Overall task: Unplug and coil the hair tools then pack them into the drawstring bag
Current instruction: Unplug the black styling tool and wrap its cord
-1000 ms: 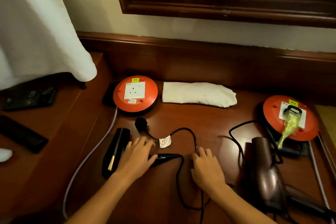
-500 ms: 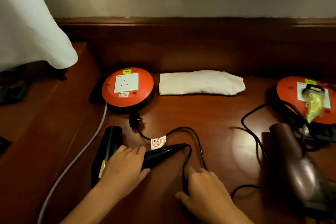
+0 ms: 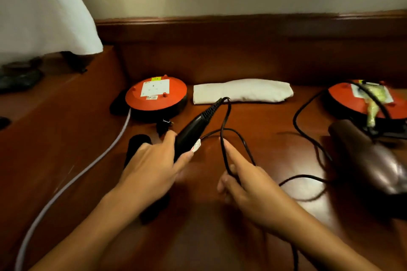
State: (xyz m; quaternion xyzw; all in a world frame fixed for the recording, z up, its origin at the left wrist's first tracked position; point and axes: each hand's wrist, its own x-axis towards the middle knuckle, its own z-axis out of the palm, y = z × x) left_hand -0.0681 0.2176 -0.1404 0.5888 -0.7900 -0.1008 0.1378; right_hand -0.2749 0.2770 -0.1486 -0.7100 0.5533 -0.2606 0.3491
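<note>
Open wood of the table (image 3: 198,237) along the near edge, between the forearms. Across the middle, black cord (image 3: 224,130) looped up off the surface from the black dryer (image 3: 189,134) held in the left hand (image 3: 152,167), pinched lower by the right hand (image 3: 244,180) — a snag line between both. Far left: orange reel (image 3: 155,94), with its grey cable (image 3: 72,180) trailing toward the near left. Far centre: folded white bag (image 3: 242,92) against the back rail. Right side — brown dryer (image 3: 370,158), its cord (image 3: 308,134) and second reel (image 3: 361,101), close together. Left: raised ledge (image 3: 55,94) under hanging white cloth (image 3: 41,6).
</note>
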